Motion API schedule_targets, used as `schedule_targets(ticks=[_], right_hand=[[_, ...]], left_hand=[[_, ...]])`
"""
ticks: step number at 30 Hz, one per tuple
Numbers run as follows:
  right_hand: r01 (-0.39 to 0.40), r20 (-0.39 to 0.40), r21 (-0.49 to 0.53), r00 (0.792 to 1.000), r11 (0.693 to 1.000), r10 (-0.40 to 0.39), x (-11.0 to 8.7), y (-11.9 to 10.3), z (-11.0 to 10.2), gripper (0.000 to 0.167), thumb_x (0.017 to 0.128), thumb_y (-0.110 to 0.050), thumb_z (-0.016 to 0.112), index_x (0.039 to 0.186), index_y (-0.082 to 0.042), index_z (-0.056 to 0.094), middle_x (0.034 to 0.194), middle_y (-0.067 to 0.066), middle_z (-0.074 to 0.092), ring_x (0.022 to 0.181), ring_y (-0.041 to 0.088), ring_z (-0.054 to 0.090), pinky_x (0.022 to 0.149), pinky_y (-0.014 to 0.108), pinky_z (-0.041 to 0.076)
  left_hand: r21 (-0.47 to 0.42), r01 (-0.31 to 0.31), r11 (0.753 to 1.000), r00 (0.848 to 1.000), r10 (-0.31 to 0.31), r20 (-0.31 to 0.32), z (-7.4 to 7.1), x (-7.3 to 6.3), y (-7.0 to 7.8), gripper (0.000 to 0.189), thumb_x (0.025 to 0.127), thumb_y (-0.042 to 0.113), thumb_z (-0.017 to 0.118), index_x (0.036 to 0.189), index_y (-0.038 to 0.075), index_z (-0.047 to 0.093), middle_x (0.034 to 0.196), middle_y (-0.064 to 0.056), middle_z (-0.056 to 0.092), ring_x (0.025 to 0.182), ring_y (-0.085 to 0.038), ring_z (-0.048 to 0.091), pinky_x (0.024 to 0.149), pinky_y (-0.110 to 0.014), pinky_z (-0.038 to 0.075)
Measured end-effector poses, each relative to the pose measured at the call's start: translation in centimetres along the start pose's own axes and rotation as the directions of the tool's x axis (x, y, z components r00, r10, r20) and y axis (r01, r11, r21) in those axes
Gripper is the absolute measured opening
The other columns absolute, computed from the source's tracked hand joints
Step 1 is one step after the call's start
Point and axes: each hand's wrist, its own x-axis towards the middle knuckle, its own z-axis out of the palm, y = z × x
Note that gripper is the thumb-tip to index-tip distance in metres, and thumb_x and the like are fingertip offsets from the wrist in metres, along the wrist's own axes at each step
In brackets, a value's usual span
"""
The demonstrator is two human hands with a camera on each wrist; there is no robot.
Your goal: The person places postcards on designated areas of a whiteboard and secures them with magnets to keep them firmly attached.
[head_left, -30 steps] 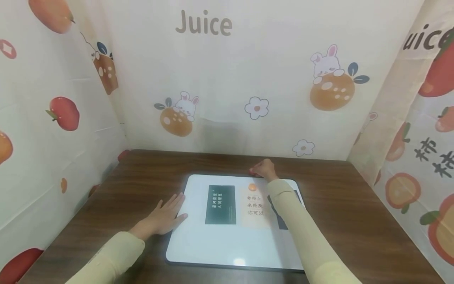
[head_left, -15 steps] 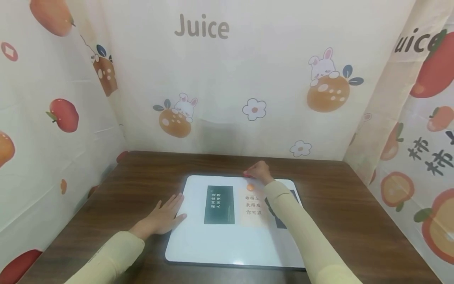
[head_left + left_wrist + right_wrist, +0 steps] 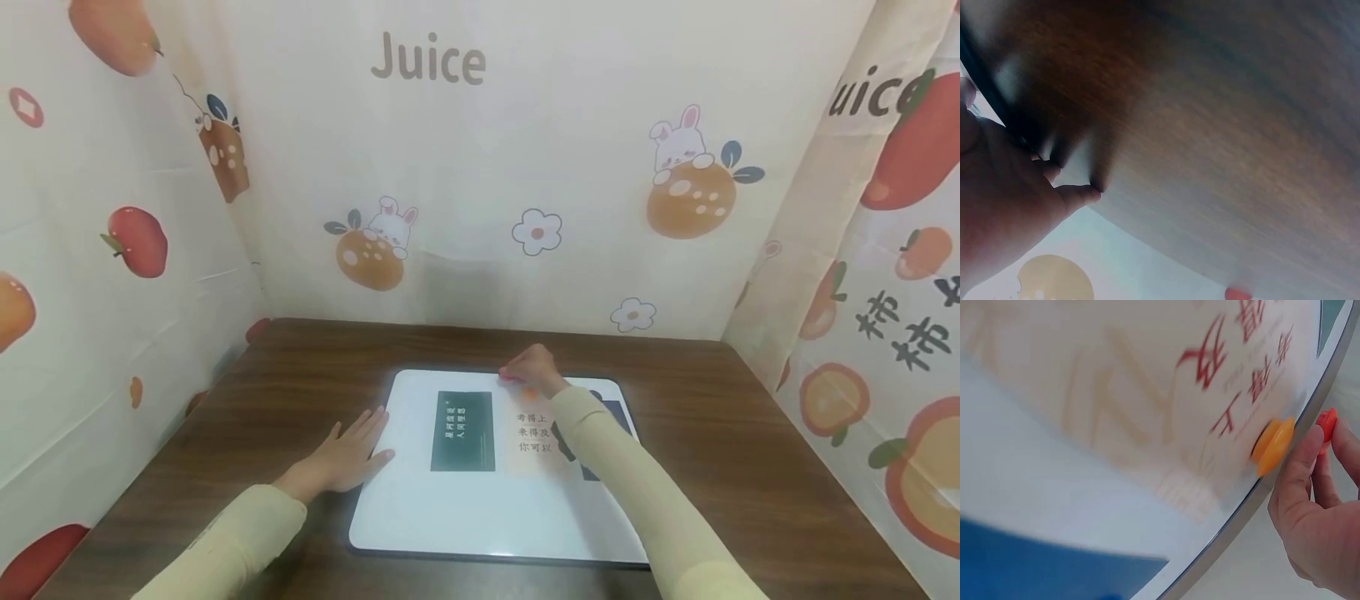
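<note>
A whiteboard (image 3: 427, 517) with rounded corners and a dark frame lies flat on the table. On it are a green card (image 3: 465, 450), a cream card (image 3: 528, 461) with printed characters, and a dark card (image 3: 618, 413) partly hidden by the right sleeve. An orange magnet (image 3: 1274, 447) sits at the top of the cream card. My right hand (image 3: 534, 367) pinches a red magnet (image 3: 1327, 424) between thumb and fingertips at the board's far edge. With fingers extended, my left hand (image 3: 341, 458) rests on the board's left edge.
Brown wood-grain table (image 3: 712, 450) surrounds the board on all sides. Fabric curtains (image 3: 480, 167) printed with fruit, rabbits and flowers hang behind and at both sides of it.
My right hand has moved left along the far edge with the red magnet, from beyond the orange magnet toward the green card. The left hand stays in place.
</note>
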Motion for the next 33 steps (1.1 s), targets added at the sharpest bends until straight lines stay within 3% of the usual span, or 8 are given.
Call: schedule_targets(ticks=[4,18,33], right_hand=[[0.002,0.028,-0.004,1.000,1.000,-0.001,0.0,-0.2,0.6,0.025,0.074,-0.020,0.083,0.092,-0.003,0.073,0.086,0.008,0.070,0.079,0.022,0.065,0.072,0.033,0.053],[0.014,0.072,-0.014,0.997,1.000,-0.013,-1.2,-1.5,3.0,0.026,0.074,-0.023,0.083,0.091,-0.005,0.074,0.085,0.006,0.069,0.086,0.025,0.063,0.082,0.042,0.052],[0.059,0.116,0.056,0.991,0.997,-0.066,-2.5,-2.4,4.3,0.019,0.078,-0.018,0.080,0.088,-0.003,0.074,0.080,0.006,0.070,0.077,0.020,0.066,0.079,0.037,0.054]], left_hand=[[-0.010,0.003,1.000,1.000,-0.003,0.006,-0.1,0.0,0.1,0.073,0.099,0.045,0.042,0.150,-0.002,0.019,0.156,-0.020,0.014,0.142,-0.041,0.009,0.106,-0.068,0.004],[-0.009,0.001,1.000,1.000,-0.001,0.009,-0.2,-0.2,0.0,0.074,0.099,0.046,0.041,0.150,-0.001,0.019,0.156,-0.020,0.014,0.142,-0.041,0.009,0.106,-0.068,0.004],[-0.007,0.004,1.000,1.000,-0.004,-0.024,0.3,-0.1,-0.3,0.072,0.098,0.045,0.044,0.150,0.001,0.021,0.157,-0.017,0.016,0.143,-0.038,0.011,0.107,-0.067,0.006]])
